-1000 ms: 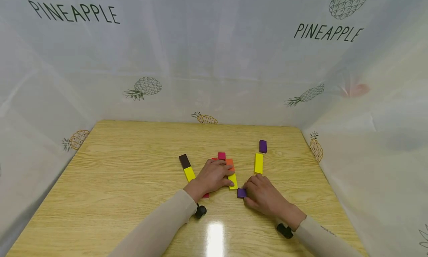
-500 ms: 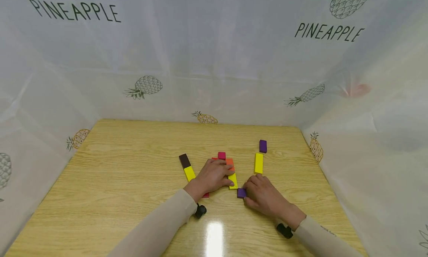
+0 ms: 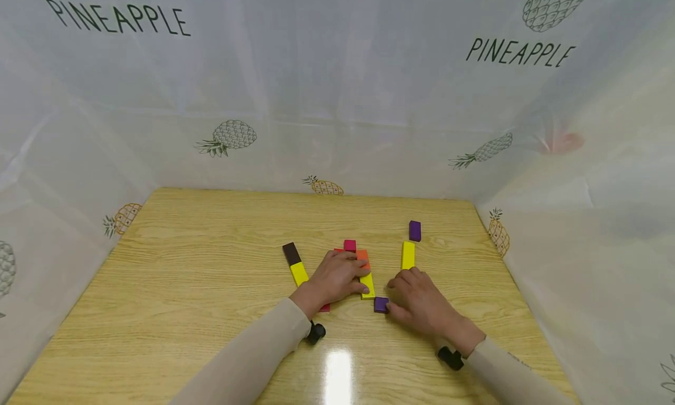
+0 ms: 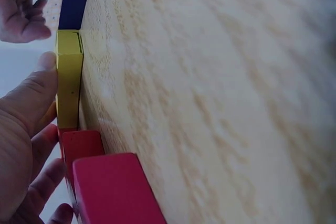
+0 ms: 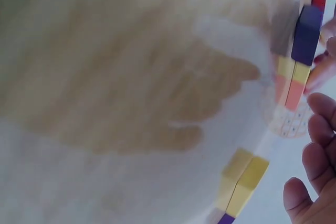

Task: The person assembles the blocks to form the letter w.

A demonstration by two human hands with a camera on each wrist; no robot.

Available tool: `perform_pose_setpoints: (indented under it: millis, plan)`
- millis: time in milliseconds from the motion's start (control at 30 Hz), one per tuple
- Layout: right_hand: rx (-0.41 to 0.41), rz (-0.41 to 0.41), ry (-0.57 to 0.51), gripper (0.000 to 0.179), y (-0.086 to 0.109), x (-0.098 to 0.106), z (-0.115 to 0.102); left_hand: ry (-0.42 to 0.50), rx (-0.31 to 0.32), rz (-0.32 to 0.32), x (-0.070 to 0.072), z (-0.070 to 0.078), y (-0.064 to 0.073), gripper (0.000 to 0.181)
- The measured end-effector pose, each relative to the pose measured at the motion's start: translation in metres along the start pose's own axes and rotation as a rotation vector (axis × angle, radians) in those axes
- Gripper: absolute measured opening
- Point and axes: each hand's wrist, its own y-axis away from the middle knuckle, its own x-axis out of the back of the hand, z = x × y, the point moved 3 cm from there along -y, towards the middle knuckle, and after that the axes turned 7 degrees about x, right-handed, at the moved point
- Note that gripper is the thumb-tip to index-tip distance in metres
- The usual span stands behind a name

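Observation:
Flat on the row of blocks lies my left hand [image 3: 333,279], its thumb touching the yellow block [image 3: 367,286] and its fingers over the orange block [image 3: 362,256] and a red block [image 4: 83,144]. A small purple block [image 3: 381,305] sits at the near end of that yellow block. Beside it, my right hand [image 3: 422,304] hovers with relaxed fingers, holding nothing; in the right wrist view its fingers [image 5: 318,163] are apart from the purple block. A crimson block [image 3: 350,245] stands at the far side of the left hand.
Left of the hands, a dark brown block [image 3: 291,254] and a yellow piece [image 3: 299,272] form a slanted line ending in a crimson piece [image 3: 325,307], partly covered by the left wrist. Beyond the right hand lie another yellow block [image 3: 408,254] and a purple one [image 3: 415,231].
My right hand has let go of the small purple block and shifted slightly up and right, its fingers loosening. My left hand and the blocks have stayed put.

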Motion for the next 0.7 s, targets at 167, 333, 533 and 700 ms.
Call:
perform_pose_setpoints:
  millis: [167,333,533,700]
  plan:
    - [-0.066,0.001,0.007,0.038,0.0,0.005,0.016,0.0,0.004,-0.001,-0.001,0.0,0.0,0.052]
    - [-0.131,-0.012,0.03,0.052,0.001,0.008,0.04,0.005,0.008,-0.008,-0.001,0.001,0.0,0.051]
    - [-0.174,-0.051,0.089,0.064,0.001,0.009,0.068,0.009,0.008,-0.007,-0.001,0.001,0.001,0.051]
    - [-0.16,-0.087,0.119,0.073,-0.001,0.01,0.083,0.01,0.006,-0.006,-0.003,0.001,0.001,0.051]
